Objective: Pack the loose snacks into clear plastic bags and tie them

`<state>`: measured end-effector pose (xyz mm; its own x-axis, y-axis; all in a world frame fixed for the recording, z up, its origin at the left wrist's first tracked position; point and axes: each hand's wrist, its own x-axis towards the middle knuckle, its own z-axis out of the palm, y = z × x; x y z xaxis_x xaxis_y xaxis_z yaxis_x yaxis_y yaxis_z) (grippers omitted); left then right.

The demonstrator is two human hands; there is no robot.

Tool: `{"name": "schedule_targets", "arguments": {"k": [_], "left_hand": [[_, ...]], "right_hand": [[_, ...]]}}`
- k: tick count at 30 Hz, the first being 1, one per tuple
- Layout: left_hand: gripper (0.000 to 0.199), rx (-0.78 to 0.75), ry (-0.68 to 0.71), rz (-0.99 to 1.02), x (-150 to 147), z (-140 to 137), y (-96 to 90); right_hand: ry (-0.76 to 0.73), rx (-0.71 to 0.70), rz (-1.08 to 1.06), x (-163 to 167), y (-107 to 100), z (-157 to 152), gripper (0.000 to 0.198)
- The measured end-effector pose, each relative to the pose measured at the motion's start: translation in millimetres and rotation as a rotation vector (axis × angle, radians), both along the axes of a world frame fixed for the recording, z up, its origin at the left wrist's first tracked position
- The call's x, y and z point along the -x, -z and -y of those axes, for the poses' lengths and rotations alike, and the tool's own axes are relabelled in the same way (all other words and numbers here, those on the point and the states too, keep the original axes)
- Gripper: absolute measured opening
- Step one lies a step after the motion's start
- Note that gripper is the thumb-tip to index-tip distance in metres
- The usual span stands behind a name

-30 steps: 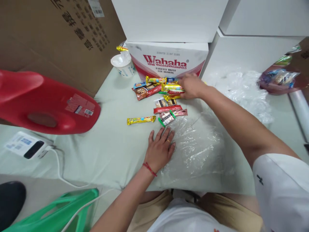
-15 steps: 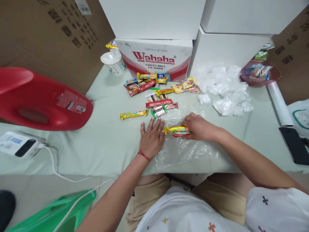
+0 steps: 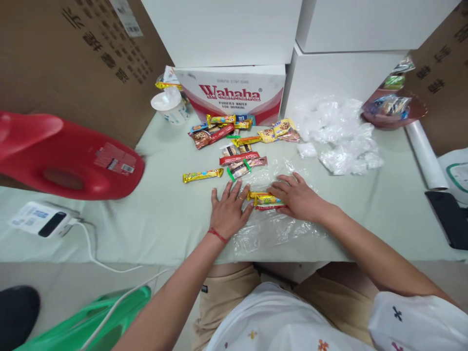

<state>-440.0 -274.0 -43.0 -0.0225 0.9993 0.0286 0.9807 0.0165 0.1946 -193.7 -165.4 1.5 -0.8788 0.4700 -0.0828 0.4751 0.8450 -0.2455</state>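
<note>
A clear plastic sheet (image 3: pixel 270 239) lies flat on the cloth in front of me, with yellow snack packets (image 3: pixel 267 199) and a red-edged one bundled on it. My right hand (image 3: pixel 298 199) rests over the right end of these packets, fingers spread. Flat at their left end is my left hand (image 3: pixel 229 208), fingers stretched out, its thumb near the packets. Just beyond my left fingertips lies a green-edged snack packet (image 3: pixel 239 169), with a red-wrapped bar (image 3: pixel 239 158) behind it. A single yellow snack stick (image 3: pixel 203 175) lies to the left.
More snack packets (image 3: pixel 212 135) lie before the Wahaha box (image 3: pixel 234 95). Crumpled clear plastic (image 3: pixel 340 136) is heaped at the right, beside a pink bowl (image 3: pixel 397 119), a plastic roll (image 3: pixel 426 156) and a phone (image 3: pixel 446 219). A red jug (image 3: pixel 73 161), white device (image 3: pixel 42 219) and paper cup (image 3: pixel 170 107) stand left.
My right hand's fingers have opened and spread over the packets. A second yellow packet now shows in the bundle. My left hand has stayed almost in place.
</note>
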Motion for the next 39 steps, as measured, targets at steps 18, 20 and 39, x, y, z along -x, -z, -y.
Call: {"name": "schedule_targets", "arguments": {"k": [18, 20, 39], "left_hand": [[0.058, 0.040, 0.017, 0.003, 0, 0, -6.5], [0.059, 0.035, 0.018, 0.019, 1, 0, -6.5], [0.063, 0.068, -0.006, 0.009, -2, -1, -10.2]], "right_hand": [[0.171, -0.165, -0.004, 148, -26, -148, 0.036], [0.134, -0.190, -0.122, 122, -40, -132, 0.037], [-0.098, 0.073, -0.097, 29, 6, 15, 0.081]]}}
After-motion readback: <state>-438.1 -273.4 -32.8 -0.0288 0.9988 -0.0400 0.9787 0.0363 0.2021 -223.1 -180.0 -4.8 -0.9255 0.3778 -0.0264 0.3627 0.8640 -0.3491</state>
